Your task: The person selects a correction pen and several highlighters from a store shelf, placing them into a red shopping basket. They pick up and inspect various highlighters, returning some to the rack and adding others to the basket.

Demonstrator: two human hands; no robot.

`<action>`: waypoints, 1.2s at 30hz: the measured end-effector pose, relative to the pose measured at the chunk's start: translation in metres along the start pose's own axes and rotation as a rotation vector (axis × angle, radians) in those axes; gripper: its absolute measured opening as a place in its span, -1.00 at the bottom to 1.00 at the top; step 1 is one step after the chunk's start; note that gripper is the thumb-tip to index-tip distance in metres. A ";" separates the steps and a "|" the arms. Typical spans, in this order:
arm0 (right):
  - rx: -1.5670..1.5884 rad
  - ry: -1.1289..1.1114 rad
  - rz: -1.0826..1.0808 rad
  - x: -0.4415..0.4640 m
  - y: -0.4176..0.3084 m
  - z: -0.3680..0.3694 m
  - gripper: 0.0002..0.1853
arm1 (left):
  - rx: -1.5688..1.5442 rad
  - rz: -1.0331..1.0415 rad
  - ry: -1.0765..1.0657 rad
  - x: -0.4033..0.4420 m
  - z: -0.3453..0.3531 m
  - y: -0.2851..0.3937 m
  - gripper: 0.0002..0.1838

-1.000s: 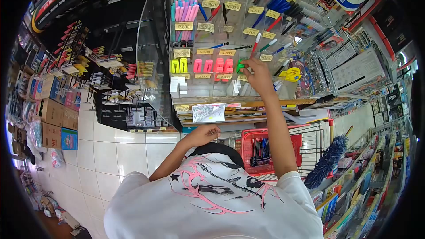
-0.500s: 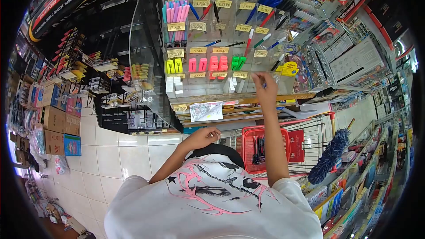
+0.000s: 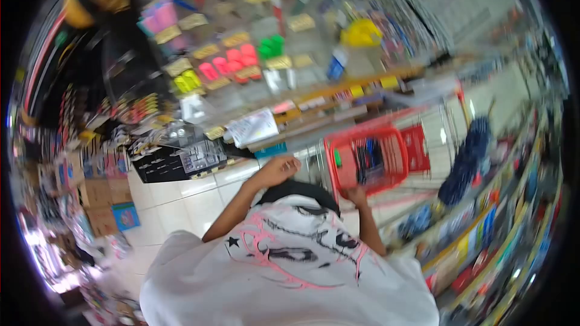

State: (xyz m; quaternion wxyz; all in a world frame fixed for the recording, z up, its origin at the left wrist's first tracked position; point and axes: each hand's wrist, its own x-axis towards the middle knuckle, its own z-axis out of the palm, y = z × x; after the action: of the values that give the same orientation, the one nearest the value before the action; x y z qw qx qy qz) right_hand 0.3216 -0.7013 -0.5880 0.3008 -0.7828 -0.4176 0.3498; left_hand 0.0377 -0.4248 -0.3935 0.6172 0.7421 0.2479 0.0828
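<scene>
My right hand point(image 3: 355, 196) is at the near rim of a red shopping basket point(image 3: 396, 135); blur hides how its fingers lie. Several dark pens point(image 3: 370, 161) are in the basket, and a small bright green thing point(image 3: 338, 157), like a highlighter, is near its left wall. My left hand point(image 3: 279, 170) hovers in front of my waist, fingers loosely bent and apart, nothing visible in it. Ahead on the clear display rack are green highlighters point(image 3: 272, 47), pink highlighters point(image 3: 243, 57) and yellow highlighters point(image 3: 187, 81).
The basket sits in a wire shopping cart point(image 3: 444, 126). To its right are a fluffy blue duster point(image 3: 465, 163) and shelves of goods point(image 3: 477, 235). Cardboard boxes point(image 3: 99, 202) stand on the tiled floor point(image 3: 187, 220) at left. A drawn-on paper point(image 3: 252, 128) hangs at the rack's front edge.
My right hand has come down from the rack to the basket rim. A green thing now shows in the basket. The view has turned and blurred; my left hand stays near my waist.
</scene>
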 end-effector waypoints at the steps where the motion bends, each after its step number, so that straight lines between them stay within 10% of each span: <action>1: -0.035 -0.081 0.145 0.004 0.009 0.005 -0.51 | 0.024 -0.077 -0.061 0.006 0.005 0.021 -0.81; 4: -0.212 -0.040 0.316 0.008 0.017 0.017 -0.43 | 0.106 -0.238 -0.192 0.041 0.043 0.013 -0.79; 13: -0.173 -0.128 0.540 -0.004 -0.064 -0.012 -0.55 | 0.638 0.278 -0.012 0.127 0.197 -0.051 -0.82; 16: -0.077 -0.119 0.552 0.000 -0.056 -0.009 -0.63 | 0.923 0.090 0.341 0.134 0.233 -0.071 -0.83; 36: 0.069 -0.022 0.547 0.178 0.110 0.081 -0.58 | 0.805 -0.053 0.328 0.139 0.230 -0.070 -0.94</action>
State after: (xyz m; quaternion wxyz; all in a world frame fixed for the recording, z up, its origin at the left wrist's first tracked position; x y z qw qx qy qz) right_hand 0.3782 -0.5851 -0.7711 0.2168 -0.8520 -0.1817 0.4406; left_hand 0.2380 -0.5526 -0.5372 0.2331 0.8940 0.3740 0.0805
